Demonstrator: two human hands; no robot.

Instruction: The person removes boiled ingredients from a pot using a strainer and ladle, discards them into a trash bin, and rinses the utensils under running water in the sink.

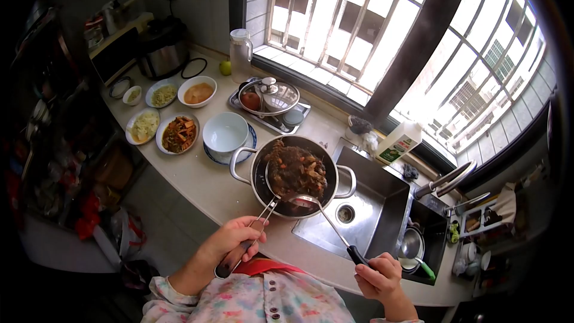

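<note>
My left hand (236,244) is closed around the brown handle of a strainer (256,225), whose bowl is in the pot, heaped with dark cooked food (296,167). In my right hand (379,275) is the black handle of a metal ladle (327,218); its head rests at the near side of the food, over the pot. The two-handled steel pot (338,176) stands on the counter at the left edge of the sink. How much lies in the pot beneath the strainer is hidden.
Left of the pot are a white bowl (225,131) on a blue-rimmed plate and several dishes of food. Behind it, a tray (304,113) holds a glass lid (284,97). At right are the sink (382,203), a faucet (445,180) and a white jug (399,142).
</note>
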